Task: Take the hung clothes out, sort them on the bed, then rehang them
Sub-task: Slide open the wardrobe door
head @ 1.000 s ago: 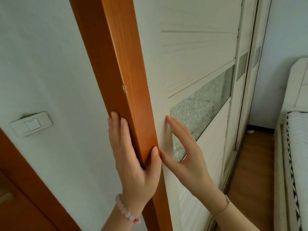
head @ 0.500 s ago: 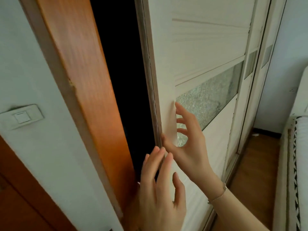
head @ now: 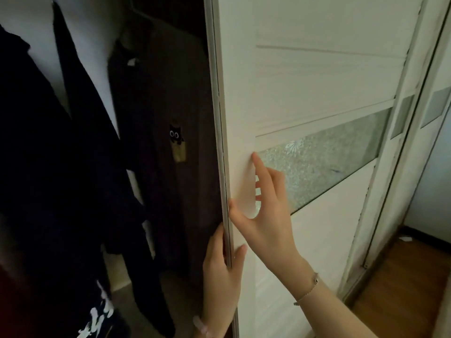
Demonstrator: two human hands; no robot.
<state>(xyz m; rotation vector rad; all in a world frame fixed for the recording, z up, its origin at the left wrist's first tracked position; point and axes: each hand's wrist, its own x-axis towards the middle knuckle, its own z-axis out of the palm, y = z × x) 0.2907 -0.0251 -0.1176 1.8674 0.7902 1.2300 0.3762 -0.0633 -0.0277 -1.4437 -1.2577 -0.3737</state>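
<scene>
Left hand point(head: 222, 272) is wrapped round the leading edge of the door point(head: 317, 69), with the fingers behind the edge and the thumb laid on the face. The right hand point(head: 266, 215) is spread almost flat against the door face beside the glass strip point(head: 329, 162); the fingers are nearly straight and nothing is gripped by it. The clothes point(head: 80, 181) are hung inside the wardrobe point(head: 117, 276), left of the door and well apart from both hands. A brown shirt point(head: 156, 98) with a cat patch point(head: 176, 136) is hung nearest the door, and a dark coat point(head: 36, 167) is hung further left. Each garment is hung with its long axis vertical, collar up and hem down. The shirt front is turned toward the opening. The rail is not in view, and the hangers are barely made out in the dark. The clothes are judged to be soft, limp and light, the coat probably somewhat heavier. Fabric pulled directly is likely to slip off its hanger or stretch. Hold is best taken at the hanger hook or neck, with the body of the garment supported from below. The door is judged to need further opening before the clothes can be reached.
</scene>
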